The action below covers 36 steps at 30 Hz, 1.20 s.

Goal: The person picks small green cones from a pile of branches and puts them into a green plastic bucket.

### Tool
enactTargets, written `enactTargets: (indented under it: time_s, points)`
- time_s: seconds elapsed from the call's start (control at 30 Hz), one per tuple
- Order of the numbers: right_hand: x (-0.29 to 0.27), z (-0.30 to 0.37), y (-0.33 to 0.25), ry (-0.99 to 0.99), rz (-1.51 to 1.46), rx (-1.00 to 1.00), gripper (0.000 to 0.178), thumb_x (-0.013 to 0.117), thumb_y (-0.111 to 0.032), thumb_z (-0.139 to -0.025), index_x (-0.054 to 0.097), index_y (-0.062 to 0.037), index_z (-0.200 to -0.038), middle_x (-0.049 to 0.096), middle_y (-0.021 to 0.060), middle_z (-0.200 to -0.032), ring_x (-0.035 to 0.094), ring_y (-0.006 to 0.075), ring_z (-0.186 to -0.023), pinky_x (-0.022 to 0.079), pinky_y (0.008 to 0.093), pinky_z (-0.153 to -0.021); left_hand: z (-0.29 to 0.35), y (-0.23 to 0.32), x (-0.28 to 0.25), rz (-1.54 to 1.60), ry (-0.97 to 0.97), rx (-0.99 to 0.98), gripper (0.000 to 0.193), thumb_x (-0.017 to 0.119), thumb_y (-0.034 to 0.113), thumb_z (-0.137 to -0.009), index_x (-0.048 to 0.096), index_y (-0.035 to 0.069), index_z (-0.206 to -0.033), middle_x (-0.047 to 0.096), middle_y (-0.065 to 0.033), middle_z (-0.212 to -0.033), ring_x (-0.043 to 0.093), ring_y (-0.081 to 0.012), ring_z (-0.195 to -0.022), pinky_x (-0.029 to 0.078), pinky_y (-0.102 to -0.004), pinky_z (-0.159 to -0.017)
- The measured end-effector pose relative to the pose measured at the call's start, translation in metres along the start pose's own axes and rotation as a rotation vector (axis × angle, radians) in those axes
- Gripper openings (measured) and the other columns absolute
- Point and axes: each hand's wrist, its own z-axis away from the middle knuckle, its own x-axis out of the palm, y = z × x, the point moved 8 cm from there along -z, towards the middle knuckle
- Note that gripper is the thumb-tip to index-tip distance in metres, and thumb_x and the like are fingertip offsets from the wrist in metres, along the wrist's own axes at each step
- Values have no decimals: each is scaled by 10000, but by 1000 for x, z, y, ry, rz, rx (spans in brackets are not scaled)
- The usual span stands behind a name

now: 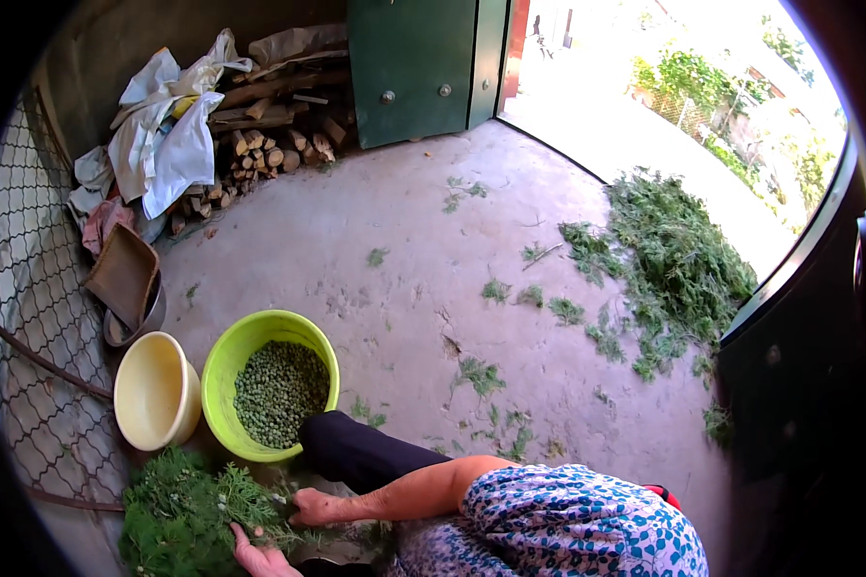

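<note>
At the bottom left lies a heap of feathery evergreen branches (168, 514), dotted with small pale cones. My left hand (260, 556) is at the heap's right edge, its fingers closed around a leafy evergreen sprig. Just above it, my right hand (315, 507) is curled shut beside the same sprig. Whatever its fingers pinch is too small to make out. Beyond my hands a lime-green tub (219, 370) holds many small round green cones (279, 394). My dark-trousered knee covers part of the tub's near right rim.
A cream bucket (175, 394) stands left of the tub, with a brown tray (125, 274) behind it. Stacked firewood (260, 154) and white sacks (178, 135) fill the back left. A larger branch pile (678, 260) lies by the open doorway; loose sprigs litter the concrete floor (394, 308).
</note>
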Motion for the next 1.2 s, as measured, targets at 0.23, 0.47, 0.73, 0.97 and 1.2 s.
enactTargets:
  time_s: [0.23, 0.47, 0.73, 0.97, 1.2]
  points:
    - [-105, 36, -87, 427, 1, -378, 110, 545, -116, -725, 572, -22, -777, 554, 141, -739, 566, 326, -711, 455, 402, -592, 35, 27, 24, -467, 91, 383, 371, 649, 205, -753, 544, 48, -1072, 541, -135, -1041, 522, -240, -851, 408, -334, -681]
    - [-88, 22, -113, 228, -63, -758, 70, 566, -51, -694, 547, -32, -758, 513, 128, -782, 505, 325, -803, 415, 398, -673, 31, -3, 35, -1297, -257, 930, 312, 594, 113, -721, 608, 83, -1031, 576, -228, -930, 543, -379, -820, 428, -438, -765]
    - [-93, 28, -106, 111, -143, -668, 160, 634, -124, -650, 572, -2, -734, 533, 147, -739, 514, 345, -785, 415, 415, -670, 51, 7, 61, -1103, -225, 781, 336, 617, 120, -693, 608, 60, -1024, 578, -224, -956, 549, -349, -883, 433, -390, -794]
    - [-89, 30, -91, 114, -54, -568, 150, 634, -130, -634, 553, -5, -657, 526, 122, -691, 522, 330, -743, 423, 407, -636, 76, 13, 90, -1344, -244, 973, 261, 614, 96, -705, 618, -15, -941, 584, -193, -902, 558, -259, -837, 436, -354, -748]
    - [-93, 44, -100, 345, -50, -663, 143, 605, -111, -648, 498, -18, -628, 487, 101, -672, 508, 297, -736, 413, 396, -618, 75, 16, 86, -1107, -136, 921, 124, 574, 54, -718, 626, -32, -789, 582, -148, -734, 544, -226, -666, 449, -324, -605]
